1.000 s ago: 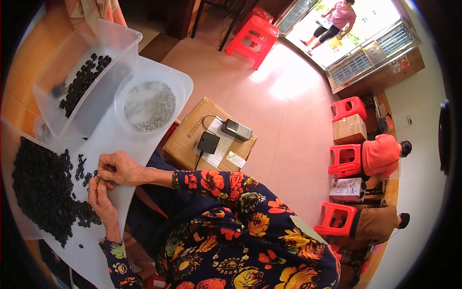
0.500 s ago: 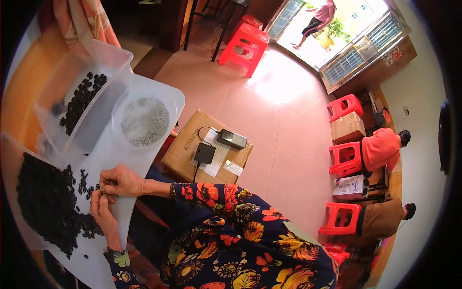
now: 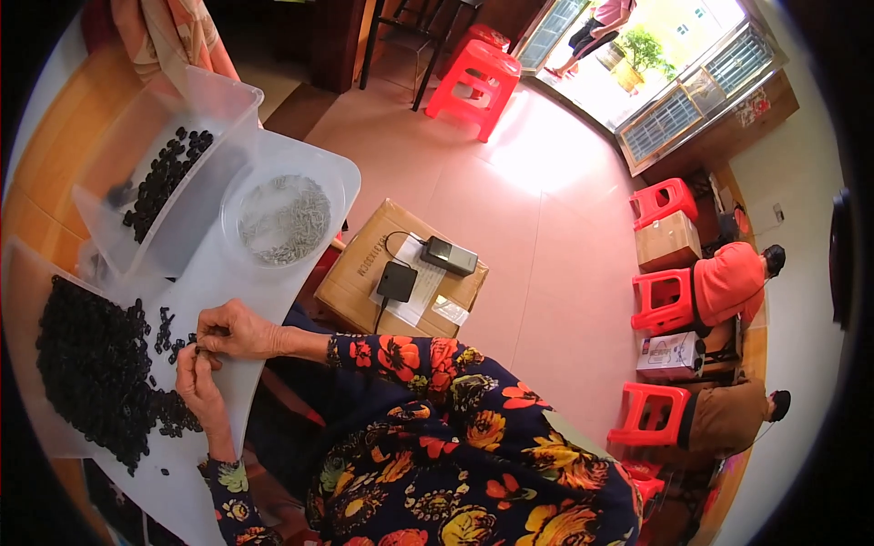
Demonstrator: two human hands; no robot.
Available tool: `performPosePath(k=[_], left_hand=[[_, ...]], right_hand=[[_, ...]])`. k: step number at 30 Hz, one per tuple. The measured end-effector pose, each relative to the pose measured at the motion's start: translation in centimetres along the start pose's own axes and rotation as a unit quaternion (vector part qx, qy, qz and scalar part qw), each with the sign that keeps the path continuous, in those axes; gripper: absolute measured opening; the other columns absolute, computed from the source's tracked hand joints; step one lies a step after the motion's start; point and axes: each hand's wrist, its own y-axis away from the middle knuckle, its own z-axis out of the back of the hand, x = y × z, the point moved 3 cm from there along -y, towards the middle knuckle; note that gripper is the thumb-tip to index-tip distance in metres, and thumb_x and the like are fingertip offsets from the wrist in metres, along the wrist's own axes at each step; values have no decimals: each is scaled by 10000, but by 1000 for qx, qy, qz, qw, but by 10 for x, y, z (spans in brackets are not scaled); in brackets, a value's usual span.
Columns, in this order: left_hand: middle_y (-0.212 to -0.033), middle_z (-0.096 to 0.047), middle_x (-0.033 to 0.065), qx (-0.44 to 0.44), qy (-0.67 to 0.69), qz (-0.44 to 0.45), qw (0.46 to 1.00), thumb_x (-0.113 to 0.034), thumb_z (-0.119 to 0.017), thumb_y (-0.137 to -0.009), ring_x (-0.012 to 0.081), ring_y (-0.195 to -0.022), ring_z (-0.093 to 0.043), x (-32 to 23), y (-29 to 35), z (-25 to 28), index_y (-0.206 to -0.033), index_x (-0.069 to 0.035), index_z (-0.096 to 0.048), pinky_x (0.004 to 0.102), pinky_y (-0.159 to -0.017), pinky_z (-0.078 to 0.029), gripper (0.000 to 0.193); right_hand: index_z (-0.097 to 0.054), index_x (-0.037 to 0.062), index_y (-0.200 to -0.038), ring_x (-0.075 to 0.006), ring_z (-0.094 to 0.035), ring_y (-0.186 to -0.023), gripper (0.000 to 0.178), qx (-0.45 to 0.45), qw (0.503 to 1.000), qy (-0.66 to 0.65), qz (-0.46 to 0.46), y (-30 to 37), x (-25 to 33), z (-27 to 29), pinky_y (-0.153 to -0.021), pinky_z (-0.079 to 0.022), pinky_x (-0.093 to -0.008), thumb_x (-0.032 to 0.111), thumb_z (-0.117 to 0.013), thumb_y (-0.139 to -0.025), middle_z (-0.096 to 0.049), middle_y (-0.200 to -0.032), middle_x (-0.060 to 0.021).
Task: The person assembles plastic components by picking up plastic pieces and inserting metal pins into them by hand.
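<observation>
My left hand [image 3: 202, 391] and my right hand [image 3: 238, 329] meet at the fingertips over the near edge of a white tabletop [image 3: 196, 296]. Between the fingers of my left hand is a tiny dark piece, seemingly a small black plastic part [image 3: 204, 353]. My right fingers are pinched against it; whether they also hold something of their own is hidden. Beside the hands, to the left, spreads a large heap of small black parts [image 3: 91, 369], with a few strays near my fingertips. A round clear dish [image 3: 228, 232] of small silvery pins [image 3: 287, 218] stands beyond my right hand.
A clear plastic bin [image 3: 196, 214] with more black parts stands at the table's far side. Right of the table, a cardboard box [image 3: 346, 282] carries two dark devices with a cable. Red stools [image 3: 478, 86] stand about, and two people sit along the right wall.
The whole view has shifted slightly, moving the scene a little right and up. Both hands keep their fingertips together, with only small finger movement. The person outside the doorway has changed stance.
</observation>
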Motion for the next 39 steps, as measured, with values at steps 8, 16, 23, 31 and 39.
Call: performPosePath(k=[8, 16, 23, 31, 39], left_hand=[[-706, -482, -6, -11, 27, 55, 998, -127, -483, -918, 81, -665, -419, 4, 2, 8, -874, -10, -567, 234, -605, -337, 151], [-725, -592, 18, -3, -9, 33, 999, -98, -505, -892, 89, -664, -529, -12, -2, 6, -921, -6, -607, 239, -631, -436, 141], [-738, -592, 23, -4, 187, 90, 978, -46, -505, -899, 85, -676, -558, 2, 3, 7, -896, 14, -587, 232, -652, -470, 102], [-712, -590, 17, 10, 150, 56, 987, -56, -519, -882, 82, -649, -549, -3, 1, 6, -881, 8, -584, 223, -632, -458, 92], [-690, -580, 3, -13, 111, 46, 993, -81, -523, -883, 58, -633, -491, -4, 4, 6, -857, -9, -574, 216, -594, -407, 92]], right_hand=[[-567, -7, -826, -82, -583, -633, 77, 26, 996, -87, -24, -1, -2, -8, -592, -484, -251, 51, -557, -874, -619, -665, -54], [-580, -4, -801, -64, -553, -644, 171, 12, 998, -43, -46, 0, -1, -6, -587, -470, -252, 122, -546, -911, -624, -676, -38], [-586, -27, -894, -60, -500, -670, 199, 30, 986, -119, -109, -6, 12, -6, -630, -437, -210, 147, -517, -960, -577, -732, -12], [-593, -15, -872, -54, -504, -657, 119, 40, 990, -68, -113, -4, 16, -9, -614, -442, -213, 97, -601, -911, -594, -715, -2], [-600, -8, -866, -53, -533, -685, 99, 54, 995, -20, -83, -3, 13, -9, -633, -451, -206, 84, -605, -904, -605, -724, -3]])
